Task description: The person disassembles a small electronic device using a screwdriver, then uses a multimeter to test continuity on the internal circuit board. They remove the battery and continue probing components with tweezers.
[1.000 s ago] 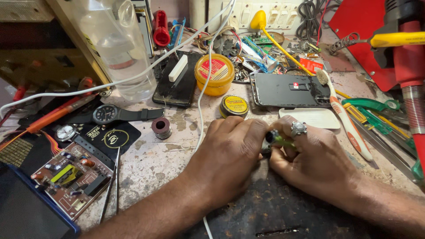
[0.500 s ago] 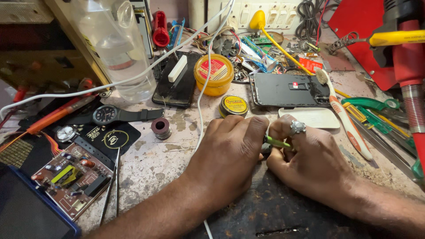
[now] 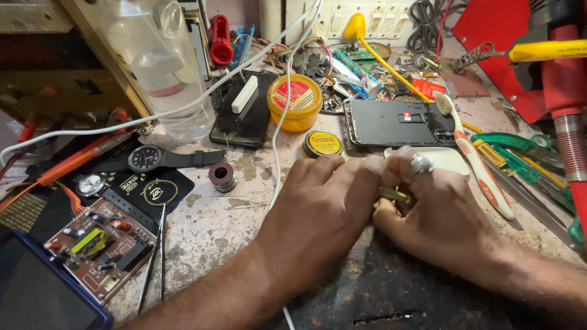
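On the cluttered desk [image 3: 232,214], the left hand [image 3: 318,214] and right hand [image 3: 440,220] press together at centre, fingers curled shut around a small green tool [image 3: 394,195] between them. Far of them lies a dark phone [image 3: 391,122]; a small round tin [image 3: 322,144] sits just left of it.

a round yellow tub [image 3: 294,102] with a red label stands far centre; nearer it, a small round tin [image 3: 322,144] with a yellow-and-black lid; a dark screen [image 3: 33,293] lies near left.
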